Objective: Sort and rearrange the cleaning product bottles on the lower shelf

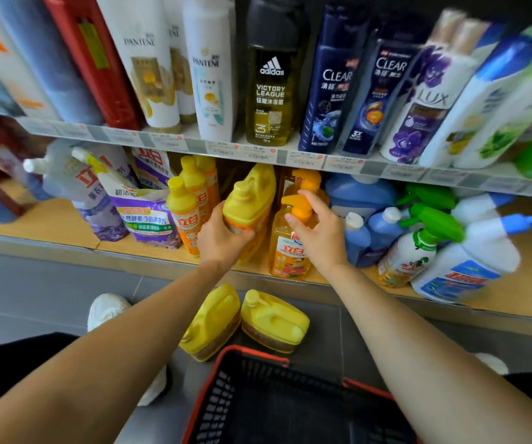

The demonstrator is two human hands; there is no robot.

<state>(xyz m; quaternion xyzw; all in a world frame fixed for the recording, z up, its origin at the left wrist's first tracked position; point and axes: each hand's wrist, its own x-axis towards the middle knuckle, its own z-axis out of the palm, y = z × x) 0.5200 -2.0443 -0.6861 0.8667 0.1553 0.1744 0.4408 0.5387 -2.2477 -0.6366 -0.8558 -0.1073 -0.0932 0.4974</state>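
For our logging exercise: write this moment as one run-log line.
left hand grips yellow jug | right hand grips orange pump bottle | two jugs on floor

Bright even store light, soft shadow under the upper shelf (pixel 258 152), wide-angle bending, blurred edges, centre sharp

From my end the shelf (pixel 34 225) reads as pale wood-look board, smooth and matt, above a floor (pixel 50 283) of grey matt tiles. The yellow jug (pixel 251 200) on it and the two floor jugs (pixel 274 318) are opaque plastic with a soft sheen, while the pump bottle (pixel 290 251) is clear, glossy plastic with a shiny label. I take the pouches (pixel 149 216) for slick, crinkled plastic film, and the basket (pixel 219 395) for matt black plastic mesh with a red rim.
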